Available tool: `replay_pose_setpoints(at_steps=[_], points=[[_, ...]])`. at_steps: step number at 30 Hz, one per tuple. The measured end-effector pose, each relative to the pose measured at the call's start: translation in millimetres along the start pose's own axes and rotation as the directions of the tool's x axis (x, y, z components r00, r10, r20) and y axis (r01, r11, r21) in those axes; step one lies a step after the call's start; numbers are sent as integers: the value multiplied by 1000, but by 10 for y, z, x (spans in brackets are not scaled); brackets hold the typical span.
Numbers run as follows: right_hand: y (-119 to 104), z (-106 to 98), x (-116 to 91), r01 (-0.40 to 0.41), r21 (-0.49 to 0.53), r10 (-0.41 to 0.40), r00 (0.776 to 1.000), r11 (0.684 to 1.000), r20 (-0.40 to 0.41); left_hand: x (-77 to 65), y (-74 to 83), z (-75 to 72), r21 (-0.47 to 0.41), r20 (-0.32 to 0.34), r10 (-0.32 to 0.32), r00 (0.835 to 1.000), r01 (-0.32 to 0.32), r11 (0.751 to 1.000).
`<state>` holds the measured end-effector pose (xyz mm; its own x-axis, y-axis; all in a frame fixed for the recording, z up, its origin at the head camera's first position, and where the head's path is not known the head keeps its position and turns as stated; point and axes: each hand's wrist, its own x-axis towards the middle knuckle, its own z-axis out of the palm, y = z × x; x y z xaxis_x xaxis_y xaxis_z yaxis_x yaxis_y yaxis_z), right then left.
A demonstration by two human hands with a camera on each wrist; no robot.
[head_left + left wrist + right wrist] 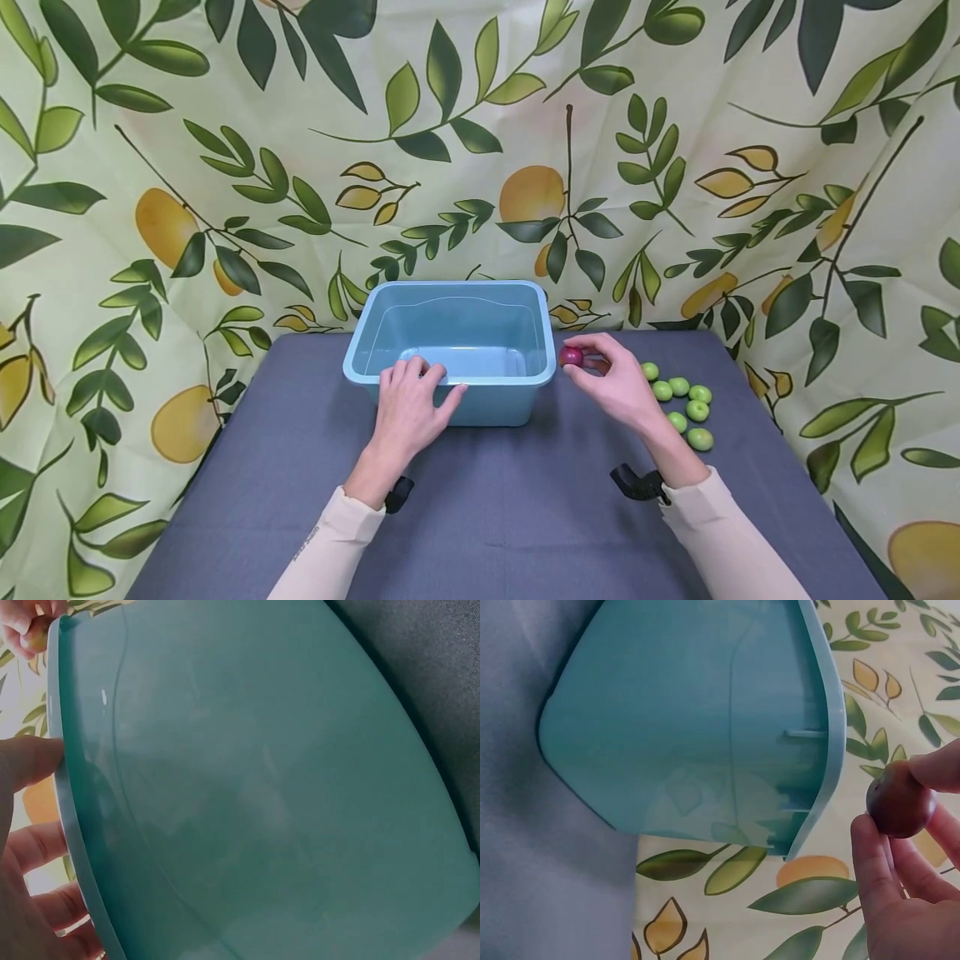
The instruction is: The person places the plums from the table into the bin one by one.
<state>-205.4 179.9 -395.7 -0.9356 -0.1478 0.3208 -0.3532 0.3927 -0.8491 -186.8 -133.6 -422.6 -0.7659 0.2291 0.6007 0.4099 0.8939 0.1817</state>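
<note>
My right hand (617, 385) pinches a small, round, dark red plum (571, 356) between thumb and fingertips. It holds the plum just off the right end of a blue plastic tub (450, 287). In the right wrist view the plum (901, 799) sits at the fingertips, outside the tub's rim (838, 727). My left hand (411, 408) rests on the tub's front rim, its fingers reaching over the edge and its thumb lying along it. Close up in the left wrist view, thumb (34, 759) and fingers meet the rim, with the fingertips partly hidden behind it.
Several small green fruits (697, 410) lie in a loose group on the right of the grey tablecloth (480, 517), beyond my right wrist. A patterned leaf-and-fruit cloth (465, 192) hangs behind the table. Dark straps (637, 483) sit at both wrists.
</note>
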Motion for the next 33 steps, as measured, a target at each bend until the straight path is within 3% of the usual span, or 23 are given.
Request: replay_pose_setpoints(at_steps=[15, 33], points=[[-92, 106, 135, 78, 112, -78, 997, 991, -2, -18, 38, -4, 38, -10, 2, 1000, -2, 999], [-152, 250, 262, 63, 94, -66, 997, 994, 29, -21, 28, -8, 43, -12, 8, 1000, -8, 999]])
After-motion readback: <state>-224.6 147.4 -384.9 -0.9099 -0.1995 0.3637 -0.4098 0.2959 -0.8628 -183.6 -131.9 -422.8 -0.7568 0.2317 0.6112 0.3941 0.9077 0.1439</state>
